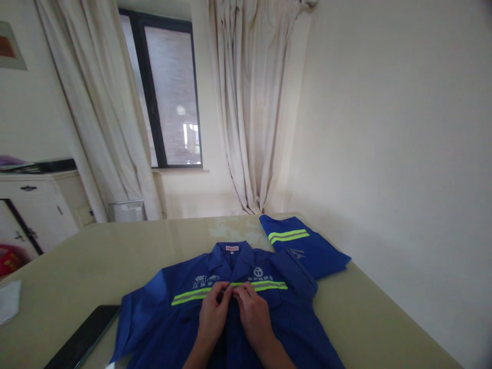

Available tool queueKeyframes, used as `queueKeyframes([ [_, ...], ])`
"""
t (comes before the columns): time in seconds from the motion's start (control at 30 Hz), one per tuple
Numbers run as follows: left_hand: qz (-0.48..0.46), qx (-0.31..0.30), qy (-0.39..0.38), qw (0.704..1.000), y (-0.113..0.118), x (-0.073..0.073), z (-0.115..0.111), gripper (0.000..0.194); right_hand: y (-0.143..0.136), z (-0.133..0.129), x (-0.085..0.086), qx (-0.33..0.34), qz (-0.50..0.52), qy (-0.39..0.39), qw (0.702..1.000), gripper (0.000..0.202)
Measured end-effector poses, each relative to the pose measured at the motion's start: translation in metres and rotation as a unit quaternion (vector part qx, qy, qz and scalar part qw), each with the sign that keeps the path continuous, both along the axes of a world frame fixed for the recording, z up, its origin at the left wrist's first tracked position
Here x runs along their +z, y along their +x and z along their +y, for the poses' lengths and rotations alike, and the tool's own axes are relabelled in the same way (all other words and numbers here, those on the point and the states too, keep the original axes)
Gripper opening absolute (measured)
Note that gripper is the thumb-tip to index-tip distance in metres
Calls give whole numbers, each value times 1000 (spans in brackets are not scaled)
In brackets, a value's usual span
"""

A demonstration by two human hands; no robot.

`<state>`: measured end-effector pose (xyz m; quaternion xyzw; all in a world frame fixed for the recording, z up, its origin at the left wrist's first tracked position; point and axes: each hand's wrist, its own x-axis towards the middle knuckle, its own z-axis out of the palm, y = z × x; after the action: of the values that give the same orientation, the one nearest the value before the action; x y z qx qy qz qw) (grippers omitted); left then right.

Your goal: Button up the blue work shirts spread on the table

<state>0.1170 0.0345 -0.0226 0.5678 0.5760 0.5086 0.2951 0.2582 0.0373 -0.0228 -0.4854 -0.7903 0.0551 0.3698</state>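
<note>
A blue short-sleeved work shirt (169, 320) lies spread on the table, its collar pointing away from me. A yellow-green reflective stripe crosses its chest, with pale printing above it. My left hand (213, 311) pinches the front placket at the stripe, thumb against the fingers. Close beside it, my right hand (251, 312) also has its fingers closed on the placket. The fingertips nearly meet at the shirt's centre line. Any button between them is too small to make out.
Another folded blue garment (319, 251) with a reflective stripe lies behind the shirt at the right. A dark tablet-like device (84, 333) and a white paper (9, 301) lie on the greenish table (384, 328) at the left. A wall runs along its right side.
</note>
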Motion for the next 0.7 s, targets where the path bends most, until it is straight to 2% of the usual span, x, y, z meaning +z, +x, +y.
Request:
queueKeyframes([
  [0.17,12,-26,-26,999,-1,1,-1,41,4,-1,3,-37,14,-19,999,20],
  [0.4,-46,-90,14,995,2,11,-1,43,4,2,-4,-83,6,-10,997,20],
  [0.47,-54,-78,16,995,3,12,0,45,3,3,-3,-75,11,-3,997,20],
  [0.63,-66,-33,12,997,3,10,-1,48,5,0,9,2,30,-9,1000,10],
  [0.7,-61,-28,11,998,2,8,-1,48,5,-1,13,-10,31,-1,999,13],
])
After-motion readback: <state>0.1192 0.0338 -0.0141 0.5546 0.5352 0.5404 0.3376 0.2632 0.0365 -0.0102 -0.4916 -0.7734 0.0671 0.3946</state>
